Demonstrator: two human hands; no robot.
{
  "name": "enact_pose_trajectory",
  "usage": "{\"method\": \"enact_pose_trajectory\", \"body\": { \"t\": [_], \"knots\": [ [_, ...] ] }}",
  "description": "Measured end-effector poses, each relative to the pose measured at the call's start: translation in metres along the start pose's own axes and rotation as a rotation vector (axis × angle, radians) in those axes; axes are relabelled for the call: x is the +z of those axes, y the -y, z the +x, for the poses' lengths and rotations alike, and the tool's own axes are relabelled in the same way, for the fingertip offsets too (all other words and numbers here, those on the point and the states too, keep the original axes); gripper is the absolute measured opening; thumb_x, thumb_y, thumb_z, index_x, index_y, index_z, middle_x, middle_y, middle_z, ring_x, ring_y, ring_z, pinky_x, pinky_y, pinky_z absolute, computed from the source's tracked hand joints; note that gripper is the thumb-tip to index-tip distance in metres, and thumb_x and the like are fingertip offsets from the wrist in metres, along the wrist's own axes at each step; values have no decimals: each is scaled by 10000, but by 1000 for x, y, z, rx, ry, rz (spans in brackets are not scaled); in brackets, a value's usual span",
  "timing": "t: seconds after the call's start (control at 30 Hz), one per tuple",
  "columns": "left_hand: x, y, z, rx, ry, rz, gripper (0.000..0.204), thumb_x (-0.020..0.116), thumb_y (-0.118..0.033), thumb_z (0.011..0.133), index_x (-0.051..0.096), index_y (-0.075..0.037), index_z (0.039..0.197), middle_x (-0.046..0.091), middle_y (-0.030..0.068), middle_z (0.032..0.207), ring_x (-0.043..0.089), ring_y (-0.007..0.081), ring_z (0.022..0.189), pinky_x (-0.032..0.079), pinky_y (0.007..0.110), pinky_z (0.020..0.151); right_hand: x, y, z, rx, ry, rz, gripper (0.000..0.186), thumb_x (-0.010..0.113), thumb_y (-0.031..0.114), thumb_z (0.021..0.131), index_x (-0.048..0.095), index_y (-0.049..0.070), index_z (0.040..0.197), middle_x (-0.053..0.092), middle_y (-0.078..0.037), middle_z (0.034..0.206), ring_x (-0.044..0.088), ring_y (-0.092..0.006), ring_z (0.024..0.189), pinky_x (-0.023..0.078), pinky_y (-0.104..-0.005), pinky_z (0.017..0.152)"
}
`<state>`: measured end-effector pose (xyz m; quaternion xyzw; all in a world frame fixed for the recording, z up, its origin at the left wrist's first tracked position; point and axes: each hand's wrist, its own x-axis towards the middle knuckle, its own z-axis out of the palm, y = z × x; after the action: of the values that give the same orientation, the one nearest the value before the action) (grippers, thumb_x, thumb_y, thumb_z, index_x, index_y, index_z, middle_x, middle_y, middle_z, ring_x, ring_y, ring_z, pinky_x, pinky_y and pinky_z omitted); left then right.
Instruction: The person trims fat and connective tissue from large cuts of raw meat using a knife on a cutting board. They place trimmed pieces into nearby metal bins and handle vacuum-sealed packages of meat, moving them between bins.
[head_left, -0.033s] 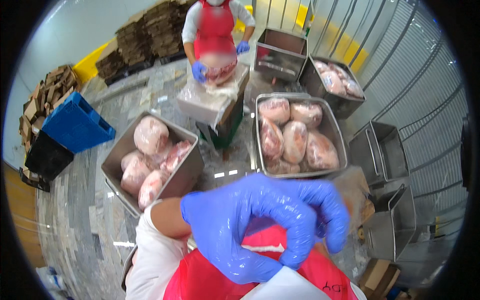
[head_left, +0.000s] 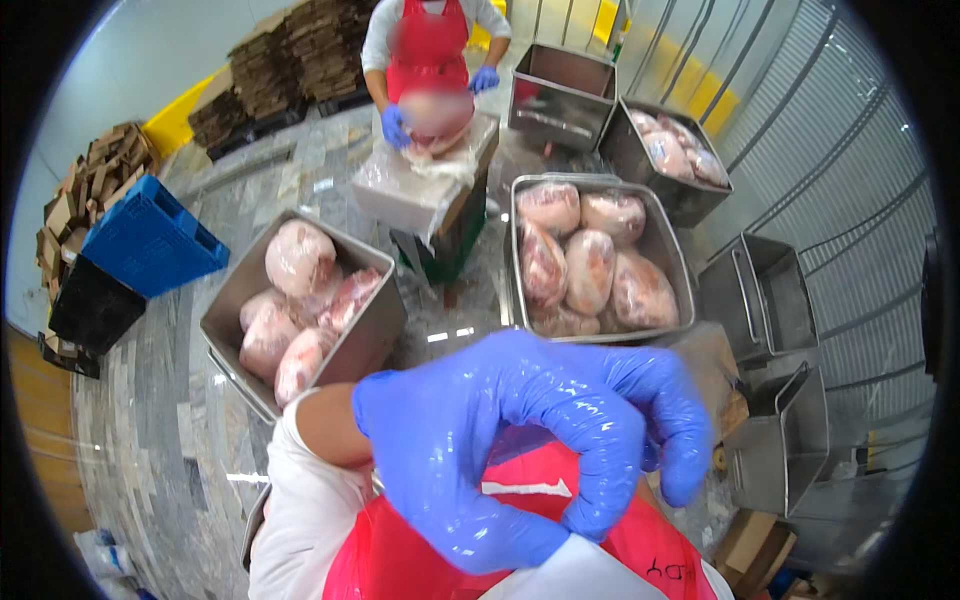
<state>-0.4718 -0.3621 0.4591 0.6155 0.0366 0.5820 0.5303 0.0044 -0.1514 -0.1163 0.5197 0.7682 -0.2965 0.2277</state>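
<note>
My left hand [head_left: 480, 450], in a glossy blue glove, fills the lower middle, its thumb and forefinger pinched on white material [head_left: 540, 575] below them, with the other fingers curled. My right hand [head_left: 648, 448] is mostly hidden behind it; I cannot make out what, if anything, it holds. A red apron [head_left: 350, 555] shows beneath both. Just beyond my hands stand two steel bins of pale, plastic-wrapped meat, one on the left [head_left: 375, 335] and one on the right [head_left: 683, 265].
A co-worker [head_left: 420, 50] in a red apron handles meat at a wrapped block [head_left: 390, 195]. More steel bins [head_left: 560, 110] stand behind and at the right [head_left: 765, 450]. Blue pallets [head_left: 150, 240] and cardboard piles [head_left: 90, 180] are at the left, wire racking [head_left: 800, 120] at the right.
My hands have shifted slightly, the right-side fingers moving a little outward. The pinch on the white material remains. The view has moved slightly, and the co-worker's hands have risen a little.
</note>
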Motion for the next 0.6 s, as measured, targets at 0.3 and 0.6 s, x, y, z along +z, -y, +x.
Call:
{"method": "enact_pose_trajectory", "body": {
  "t": [0.3,0.6],
  "knots": [
    [-21,5,-25,-27,157,-25,393,765,-281,905,697,12,1157,554,277,1287,552,398,1197,435,505,1036,21,-33,-17,-13,-42,-92,483,526,462,913,762,42,954,731,-230,905,734,-362,796,566,-466,727],
    [7,40,-20,188,158,-144,258,822,-185,849,728,8,993,648,223,1180,640,339,1057,485,450,933,5,5,-31,197,60,432,443,580,419,899,761,16,928,731,-183,811,730,-284,727,575,-433,705]
  ]
}}
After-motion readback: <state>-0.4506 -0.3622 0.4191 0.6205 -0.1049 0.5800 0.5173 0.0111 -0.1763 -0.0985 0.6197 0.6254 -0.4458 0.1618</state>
